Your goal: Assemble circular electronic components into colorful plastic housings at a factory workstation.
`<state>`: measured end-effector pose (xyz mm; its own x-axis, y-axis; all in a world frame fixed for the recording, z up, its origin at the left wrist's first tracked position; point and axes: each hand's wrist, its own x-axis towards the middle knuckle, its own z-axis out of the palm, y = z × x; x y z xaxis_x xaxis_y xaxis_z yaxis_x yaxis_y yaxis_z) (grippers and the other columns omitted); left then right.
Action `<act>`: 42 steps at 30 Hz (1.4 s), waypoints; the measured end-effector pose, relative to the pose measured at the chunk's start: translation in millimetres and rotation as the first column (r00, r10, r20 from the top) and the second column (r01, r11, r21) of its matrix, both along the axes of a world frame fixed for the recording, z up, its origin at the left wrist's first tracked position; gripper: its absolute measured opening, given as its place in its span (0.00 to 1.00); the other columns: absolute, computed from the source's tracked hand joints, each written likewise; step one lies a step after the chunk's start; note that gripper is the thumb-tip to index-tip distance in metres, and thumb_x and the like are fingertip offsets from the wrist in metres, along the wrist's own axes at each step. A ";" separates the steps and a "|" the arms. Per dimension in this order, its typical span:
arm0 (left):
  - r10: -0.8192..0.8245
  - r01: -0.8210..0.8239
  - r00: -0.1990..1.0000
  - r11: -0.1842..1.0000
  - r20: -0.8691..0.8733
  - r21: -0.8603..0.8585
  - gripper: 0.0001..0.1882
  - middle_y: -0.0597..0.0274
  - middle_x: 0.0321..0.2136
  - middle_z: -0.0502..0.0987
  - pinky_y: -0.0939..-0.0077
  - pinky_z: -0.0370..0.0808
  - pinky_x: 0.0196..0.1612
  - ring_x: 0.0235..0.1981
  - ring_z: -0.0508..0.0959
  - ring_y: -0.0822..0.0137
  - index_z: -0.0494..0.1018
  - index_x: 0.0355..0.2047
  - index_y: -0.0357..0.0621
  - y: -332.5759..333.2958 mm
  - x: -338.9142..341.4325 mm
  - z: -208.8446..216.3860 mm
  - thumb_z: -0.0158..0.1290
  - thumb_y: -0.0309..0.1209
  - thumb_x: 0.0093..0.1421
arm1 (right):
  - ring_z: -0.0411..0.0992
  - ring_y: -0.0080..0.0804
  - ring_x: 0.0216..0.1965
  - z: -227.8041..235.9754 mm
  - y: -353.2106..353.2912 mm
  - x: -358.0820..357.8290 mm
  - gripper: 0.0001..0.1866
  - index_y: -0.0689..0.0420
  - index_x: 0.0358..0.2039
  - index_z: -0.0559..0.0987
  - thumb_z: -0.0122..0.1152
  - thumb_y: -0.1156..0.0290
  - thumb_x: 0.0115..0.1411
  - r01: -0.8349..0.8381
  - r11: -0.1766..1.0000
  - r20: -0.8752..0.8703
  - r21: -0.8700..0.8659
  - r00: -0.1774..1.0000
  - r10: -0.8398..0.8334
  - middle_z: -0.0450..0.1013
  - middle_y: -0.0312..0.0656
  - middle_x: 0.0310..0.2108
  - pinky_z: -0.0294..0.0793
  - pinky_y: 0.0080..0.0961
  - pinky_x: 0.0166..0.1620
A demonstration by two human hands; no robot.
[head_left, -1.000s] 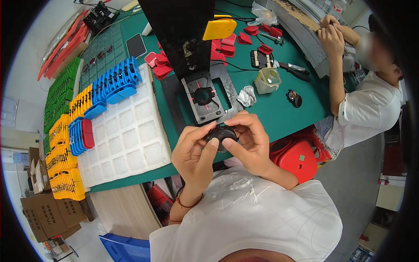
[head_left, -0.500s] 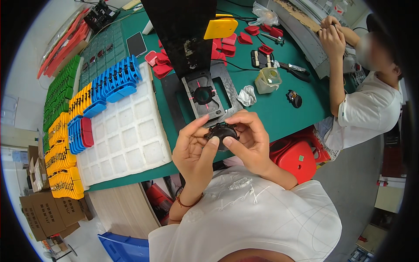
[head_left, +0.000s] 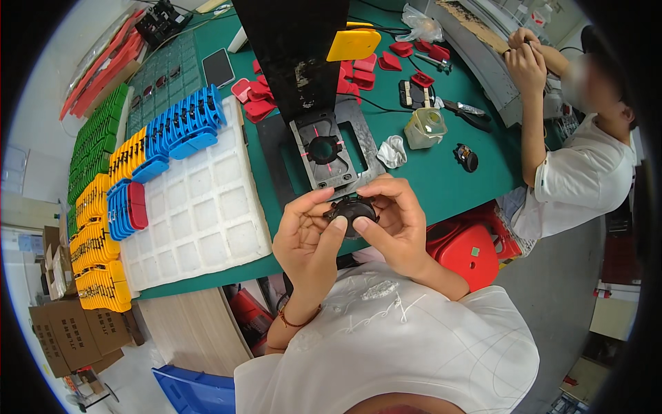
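Observation:
Between my two hands is a round black watch case (head_left: pixel 350 215) with small lugs round its rim, held just in front of the metal fixture. My left hand (head_left: pixel 303 233) grips its left side, thumb pressed on the face and fingers behind. On the other side, my right hand (head_left: pixel 393 224) pinches it the same way, the thumbs almost meeting. Beyond my fingertips lies the grey fixture (head_left: pixel 334 172), with a dark round recess (head_left: pixel 322 149) crossed by red light lines. What my fingers touch behind the case is hidden.
A tall black machine column (head_left: pixel 289 55) rises behind the fixture. On the left, a white gridded tray (head_left: pixel 207 228) bears blue clips (head_left: pixel 183 127). A tub (head_left: pixel 424 130), crumpled cloth (head_left: pixel 392 153), pliers (head_left: pixel 469 117) and another round black part (head_left: pixel 466 157) lie right. A co-worker (head_left: pixel 572 165) sits there.
Both hands keep the same grip on the watch case. The view has shifted very slightly, so the bench things sit a little differently in the picture.

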<state>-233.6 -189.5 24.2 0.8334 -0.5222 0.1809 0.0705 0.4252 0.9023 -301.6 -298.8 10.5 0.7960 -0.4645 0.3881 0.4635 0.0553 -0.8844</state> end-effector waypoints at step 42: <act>-0.282 0.292 0.956 0.937 -0.076 0.191 0.19 0.58 0.38 0.70 0.82 0.69 0.44 0.40 0.72 0.72 0.64 0.44 0.32 9.7 44.3 -16.9 0.49 0.13 0.50 | 0.64 0.31 0.40 -5.8 -8.2 13.1 0.25 0.60 0.50 0.61 0.55 0.71 0.53 0.102 0.960 -0.119 -0.261 0.983 -0.137 0.62 0.45 0.39 0.64 0.24 0.43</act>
<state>-189.2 -179.8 7.2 0.6477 -0.7618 0.0141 0.2066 0.1934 0.9591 -288.5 -307.0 4.8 0.7935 -0.4603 0.3981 0.3285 -0.2266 -0.9169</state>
